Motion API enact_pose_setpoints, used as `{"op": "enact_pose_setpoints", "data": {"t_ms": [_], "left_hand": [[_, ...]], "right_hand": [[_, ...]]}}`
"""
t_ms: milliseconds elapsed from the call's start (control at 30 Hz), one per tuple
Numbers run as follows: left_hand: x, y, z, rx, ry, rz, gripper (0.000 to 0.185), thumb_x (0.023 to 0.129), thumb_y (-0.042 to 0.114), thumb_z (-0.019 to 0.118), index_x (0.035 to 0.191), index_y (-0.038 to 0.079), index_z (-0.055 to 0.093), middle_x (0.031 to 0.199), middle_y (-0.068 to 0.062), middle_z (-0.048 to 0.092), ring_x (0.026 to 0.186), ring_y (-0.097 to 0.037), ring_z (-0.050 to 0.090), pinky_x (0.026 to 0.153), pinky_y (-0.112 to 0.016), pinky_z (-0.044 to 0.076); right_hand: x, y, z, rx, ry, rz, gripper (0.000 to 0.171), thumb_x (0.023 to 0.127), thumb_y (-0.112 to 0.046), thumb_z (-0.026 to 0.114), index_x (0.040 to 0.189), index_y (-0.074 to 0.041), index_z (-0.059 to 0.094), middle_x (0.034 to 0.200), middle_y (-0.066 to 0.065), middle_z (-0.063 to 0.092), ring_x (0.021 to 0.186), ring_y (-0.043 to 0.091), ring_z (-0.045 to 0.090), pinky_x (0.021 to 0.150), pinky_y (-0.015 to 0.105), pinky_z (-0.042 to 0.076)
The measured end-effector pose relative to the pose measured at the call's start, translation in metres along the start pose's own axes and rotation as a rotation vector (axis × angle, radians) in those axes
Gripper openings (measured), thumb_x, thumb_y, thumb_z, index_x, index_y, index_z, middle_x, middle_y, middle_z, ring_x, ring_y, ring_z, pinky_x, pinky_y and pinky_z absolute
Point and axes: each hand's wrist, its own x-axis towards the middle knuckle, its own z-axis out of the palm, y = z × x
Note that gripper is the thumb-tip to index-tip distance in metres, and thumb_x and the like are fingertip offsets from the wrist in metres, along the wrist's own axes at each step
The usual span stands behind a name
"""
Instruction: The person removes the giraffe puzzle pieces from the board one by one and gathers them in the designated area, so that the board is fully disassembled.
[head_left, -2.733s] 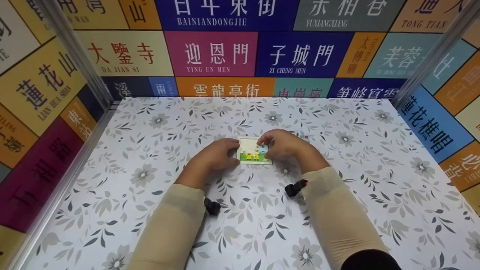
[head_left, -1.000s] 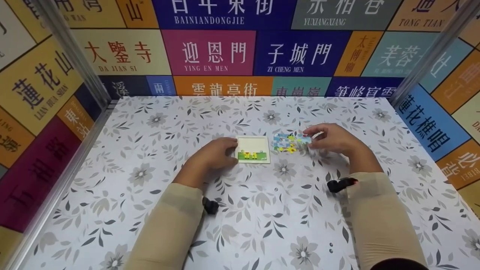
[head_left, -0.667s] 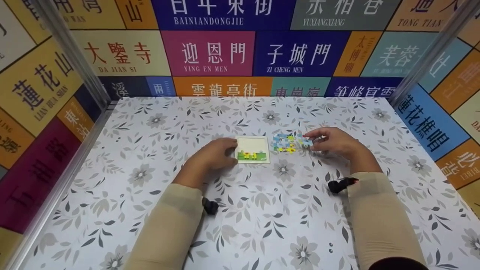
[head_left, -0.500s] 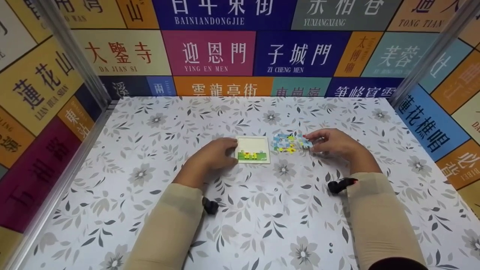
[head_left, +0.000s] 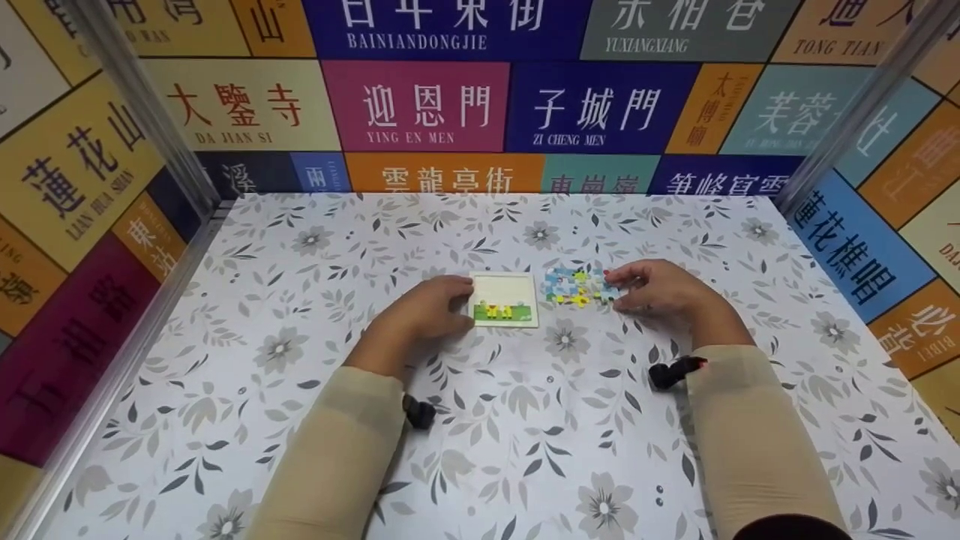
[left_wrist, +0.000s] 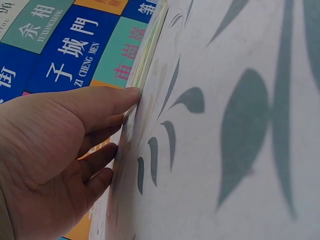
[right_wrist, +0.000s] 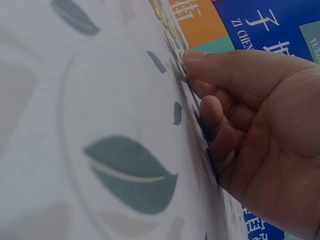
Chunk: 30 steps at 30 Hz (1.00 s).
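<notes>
Colorful lettered panels [head_left: 424, 105] stand on the left, right and far sides of a white surface [head_left: 480, 465] printed with gray leaves and flowers, where a person in beige sleeves [head_left: 330, 450] reaches in with both bare hands. At center, a square white tray [head_left: 500, 289] lies flat, a green strip [head_left: 485, 313] with yellow shapes along its near side. The left hand [head_left: 427, 309], thumb and fingers bent, holds the tray's left edge. Just right of the tray, blue-and-yellow puzzle pieces [head_left: 566, 286] lie clustered. The right hand [head_left: 664, 290] is half open at the cluster's right edge, thumb and forefinger apart; whether it grips a piece cannot be told.
</notes>
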Motion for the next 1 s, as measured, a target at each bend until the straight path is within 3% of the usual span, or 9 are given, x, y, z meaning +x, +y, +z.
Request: {"op": "enact_pose_setpoints", "data": {"t_ms": [200,433,733,1000], "left_hand": [[-0.0018,0.0,-0.0003,-0.016,0.011,0.009,0.07,0.094,0.025,0.078,0.159,0.023,0.053,0.17,0.001,0.046,0.162,-0.026,0.035,0.137,-0.046,0.024],[-0.0028,0.0013,-0.0021,-0.006,0.008,0.006,0.069,0.094,0.025,0.077,0.159,0.023,0.054,0.169,0.001,0.047,0.162,-0.026,0.036,0.136,-0.046,0.024],[-0.0004,0.0003,-0.0019,0.031,-0.01,0.02,0.068,0.097,0.026,0.076,0.16,0.02,0.052,0.171,0.001,0.044,0.164,-0.025,0.034,0.136,-0.044,0.025],[-0.0008,0.0008,-0.0012,0.014,-0.006,0.009,0.068,0.097,0.025,0.077,0.16,0.021,0.052,0.17,0.001,0.045,0.163,-0.025,0.034,0.136,-0.045,0.025]], "right_hand": [[-0.0006,-0.0038,0.0021,-0.021,0.016,0.002,0.052,0.087,-0.026,0.089,0.136,-0.025,0.072,0.158,-0.001,0.06,0.129,0.025,0.059,0.113,0.044,0.042],[0.0002,-0.0045,0.0043,-0.07,0.047,-0.034,0.053,0.087,-0.028,0.089,0.137,-0.024,0.072,0.143,0.006,0.07,0.108,0.022,0.06,0.092,0.034,0.048],[0.0026,-0.0041,0.0061,-0.03,0.054,0.021,0.054,0.085,-0.025,0.09,0.136,-0.029,0.072,0.147,0.002,0.068,0.121,0.025,0.056,0.106,0.04,0.043],[0.001,-0.0055,0.0051,-0.012,0.057,0.035,0.057,0.084,-0.027,0.092,0.138,-0.028,0.07,0.144,0.002,0.071,0.11,0.022,0.058,0.094,0.033,0.048]]}}
